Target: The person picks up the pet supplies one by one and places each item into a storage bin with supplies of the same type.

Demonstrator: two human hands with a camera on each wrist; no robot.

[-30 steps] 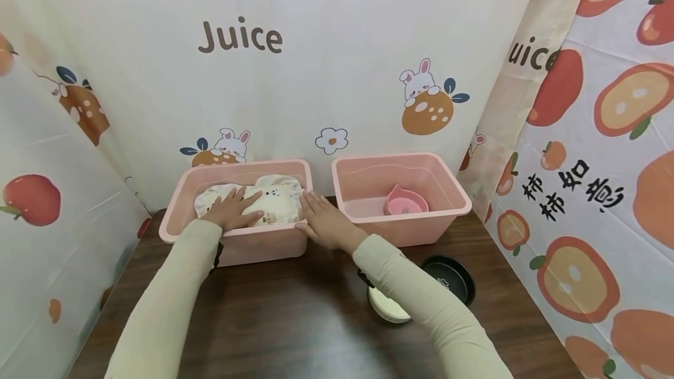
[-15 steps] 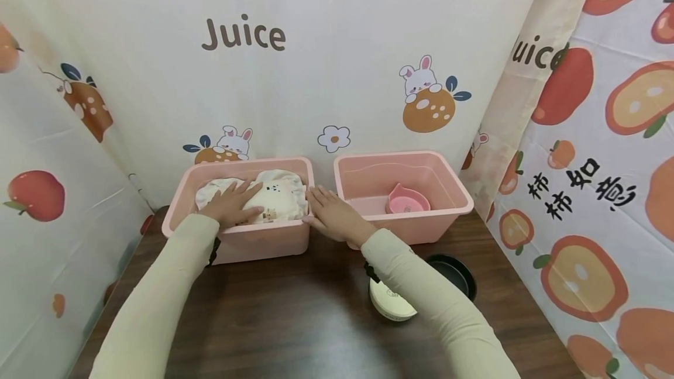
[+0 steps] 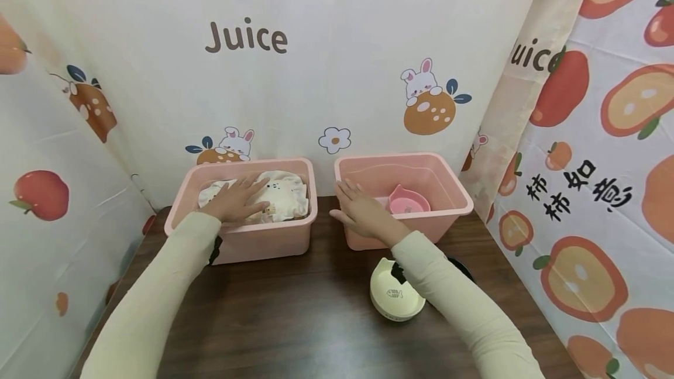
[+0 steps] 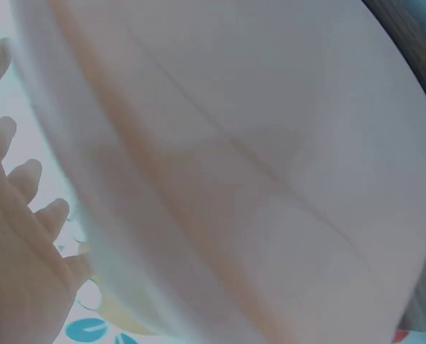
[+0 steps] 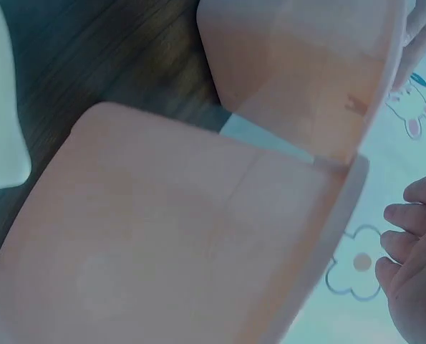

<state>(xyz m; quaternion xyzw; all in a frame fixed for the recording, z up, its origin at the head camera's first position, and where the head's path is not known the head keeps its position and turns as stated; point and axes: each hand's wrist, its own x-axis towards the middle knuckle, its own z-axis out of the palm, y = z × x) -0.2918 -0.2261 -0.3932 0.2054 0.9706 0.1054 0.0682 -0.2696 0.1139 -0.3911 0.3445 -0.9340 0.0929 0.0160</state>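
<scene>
My left hand (image 3: 237, 202) is spread over the left pink bin (image 3: 263, 243), above a white printed cloth (image 3: 286, 196) that lies inside it; whether palm and cloth touch cannot be told. Straight fingers of this hand (image 4: 16, 236) show beyond the bin rim in the left wrist view. My right hand (image 3: 365, 213), fingers extended, is by the near left corner of the right pink bin (image 3: 411, 230) and holds nothing. Inside that bin sits a pink bowl (image 3: 408, 200) with a pointed ear. In the right wrist view this hand (image 5: 417, 265) appears above the rim.
A cream bowl (image 3: 395, 294) with a fish print stands on the dark wooden table (image 3: 295, 320), beneath my right sleeve. Behind it a black bowl (image 3: 461, 268) is mostly hidden by the forearm. Printed curtains (image 3: 342, 75) border the table behind and at both sides.
My right hand has moved right, from the left bin's right edge to the right bin's near left corner. My left hand stays over the cloth. More of the cream bowl shows now.
</scene>
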